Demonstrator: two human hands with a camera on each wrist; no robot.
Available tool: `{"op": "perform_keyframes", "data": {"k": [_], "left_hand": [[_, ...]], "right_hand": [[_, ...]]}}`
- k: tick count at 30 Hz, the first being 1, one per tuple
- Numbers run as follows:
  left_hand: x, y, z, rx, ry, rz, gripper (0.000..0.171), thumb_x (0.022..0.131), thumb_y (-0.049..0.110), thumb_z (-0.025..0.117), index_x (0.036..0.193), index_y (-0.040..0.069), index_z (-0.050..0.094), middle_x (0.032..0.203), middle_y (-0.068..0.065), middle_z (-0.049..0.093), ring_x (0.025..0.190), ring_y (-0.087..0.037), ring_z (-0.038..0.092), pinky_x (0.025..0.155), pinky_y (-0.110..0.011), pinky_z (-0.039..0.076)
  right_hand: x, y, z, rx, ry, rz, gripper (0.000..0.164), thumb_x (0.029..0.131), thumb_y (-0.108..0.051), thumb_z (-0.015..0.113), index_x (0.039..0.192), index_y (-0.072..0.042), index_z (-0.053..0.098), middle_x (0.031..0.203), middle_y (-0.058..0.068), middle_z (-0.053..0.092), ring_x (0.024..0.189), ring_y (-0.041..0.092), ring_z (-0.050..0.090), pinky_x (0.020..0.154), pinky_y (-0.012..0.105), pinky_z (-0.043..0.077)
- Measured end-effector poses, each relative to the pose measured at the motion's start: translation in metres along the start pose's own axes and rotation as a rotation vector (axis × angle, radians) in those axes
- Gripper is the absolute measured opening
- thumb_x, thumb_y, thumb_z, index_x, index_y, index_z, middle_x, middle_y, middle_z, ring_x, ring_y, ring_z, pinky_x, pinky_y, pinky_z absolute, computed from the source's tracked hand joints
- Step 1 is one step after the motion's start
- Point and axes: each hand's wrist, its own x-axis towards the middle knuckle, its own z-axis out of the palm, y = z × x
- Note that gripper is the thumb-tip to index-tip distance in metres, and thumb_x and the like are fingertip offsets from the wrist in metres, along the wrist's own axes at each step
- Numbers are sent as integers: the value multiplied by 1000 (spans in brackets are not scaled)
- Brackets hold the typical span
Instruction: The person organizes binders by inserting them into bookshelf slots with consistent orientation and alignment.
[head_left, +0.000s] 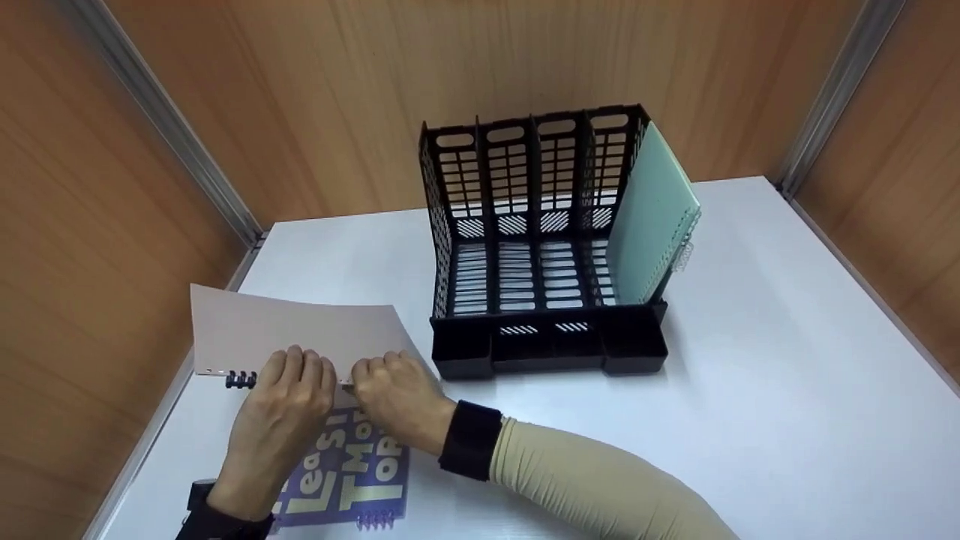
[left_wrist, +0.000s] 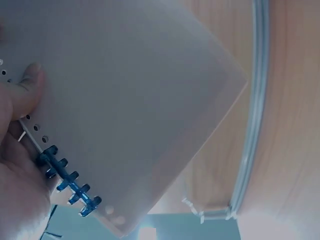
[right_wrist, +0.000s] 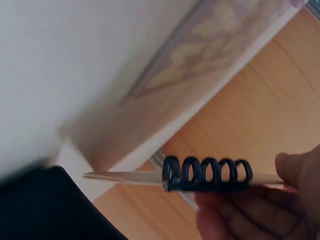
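Observation:
Both hands hold a pale pinkish-grey loose-leaf notebook (head_left: 292, 322) by its punched edge, tilted above the table at the left. My left hand (head_left: 294, 409) pinches that edge beside dark binder rings (head_left: 240, 379); in the left wrist view its thumb (left_wrist: 31, 90) lies on the cover near the punched holes. Farther right along the same edge, my right hand (head_left: 401, 394) grips the notebook. Black rings (right_wrist: 207, 172) show by its fingers in the right wrist view. Below the hands a purple notebook (head_left: 352, 487) with large yellow lettering lies on the table, partly hidden.
A black file rack (head_left: 547, 345) with several upright compartments and small front trays stands at the table's back middle. In its rightmost compartment a mint-green notebook (head_left: 652, 217) stands upright. Wooden panels (head_left: 337, 105) enclose the white table (head_left: 757, 375) at the back and sides.

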Motion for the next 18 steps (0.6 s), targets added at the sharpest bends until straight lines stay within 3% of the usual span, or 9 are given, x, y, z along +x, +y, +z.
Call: {"op": "perform_keyframes", "data": {"k": [3, 11, 14, 18], "left_hand": [[14, -1, -9, 48, 22, 19, 37, 97, -10, 26, 82, -16, 59, 77, -27, 63, 73, -39, 62, 75, -43, 52], [48, 4, -26, 81, 37, 99, 35, 94, -17, 28, 81, -13, 60, 79, -26, 65, 83, -40, 67, 100, -45, 49], [60, 3, -32, 90, 71, 124, 32, 94, -18, 30, 78, -10, 57, 73, -22, 59, 77, -37, 63, 106, -45, 45], [75, 1, -35, 95, 105, 148, 28, 93, -20, 34, 89, -13, 62, 79, -24, 63, 83, -37, 65, 116, -46, 36]], "right_hand": [[3, 4, -8, 11, 82, 28, 19, 94, -18, 65, 75, -17, 63, 60, -7, 58, 48, 6, 49, 45, 21, 42], [0, 21, -27, 166, 155, 109, 30, 87, -6, 69, 64, -16, 53, 51, -7, 48, 42, 4, 48, 39, 20, 42], [-3, 30, -34, 254, 190, 128, 29, 87, -1, 67, 65, -14, 54, 51, -5, 49, 43, 6, 51, 41, 20, 44], [-6, 42, -39, 374, 269, 150, 31, 94, -2, 66, 67, -10, 54, 51, -3, 49, 42, 7, 50, 40, 20, 41]]}}
